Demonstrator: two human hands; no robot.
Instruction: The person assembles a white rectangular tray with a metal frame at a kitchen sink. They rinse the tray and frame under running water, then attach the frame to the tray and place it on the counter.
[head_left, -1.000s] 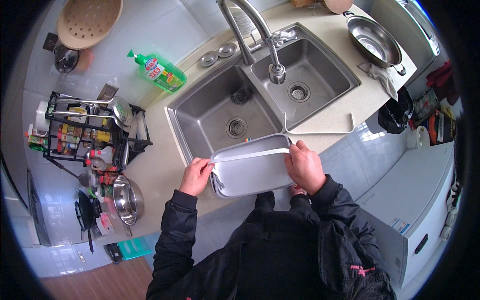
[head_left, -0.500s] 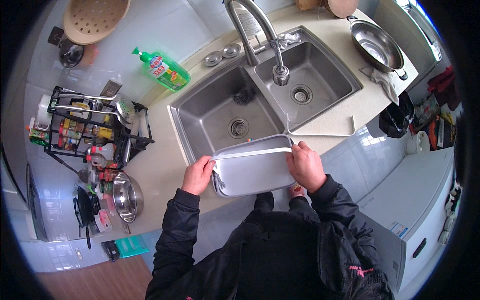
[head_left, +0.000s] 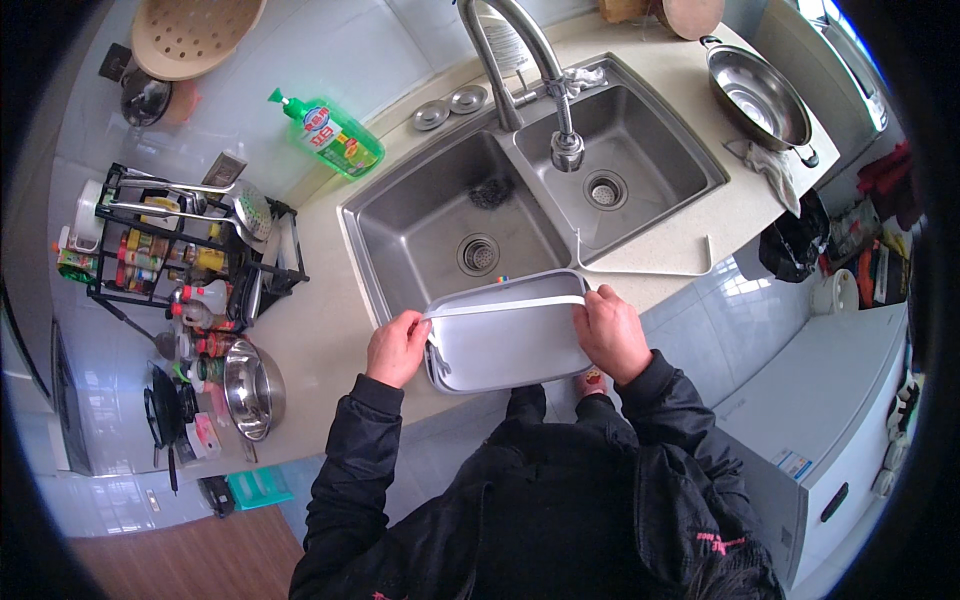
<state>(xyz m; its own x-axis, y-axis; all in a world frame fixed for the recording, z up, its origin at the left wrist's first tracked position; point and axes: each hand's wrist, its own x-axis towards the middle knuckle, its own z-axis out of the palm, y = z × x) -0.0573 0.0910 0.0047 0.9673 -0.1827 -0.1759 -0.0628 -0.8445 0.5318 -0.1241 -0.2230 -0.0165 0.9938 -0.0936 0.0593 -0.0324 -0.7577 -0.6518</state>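
Observation:
Between my hands, over the counter's front edge, is a grey rectangular container (head_left: 510,350) with rounded corners and a pale inside face. A white band (head_left: 515,307) runs across it near its far rim. My left hand (head_left: 398,345) is closed at the container's left end, fingers pinched where the band ends; a grey clip-like part (head_left: 440,357) hangs beside it. At the right end my right hand (head_left: 612,335) is closed around the rim and the band's other end. My fingers hide how the band is attached. Just beyond lies the double sink (head_left: 405,225).
A tap (head_left: 553,75) arches over the sink, with a green soap bottle (head_left: 330,135) behind it. A two-handled pan (head_left: 755,95) stands at right. On the left are a black rack (head_left: 150,200) and a steel bowl (head_left: 250,390). A bent white strip (head_left: 650,272) lies along the counter edge.
The view has shifted very slightly. Both hands keep the same hold, and the container stays in nearly the same place.

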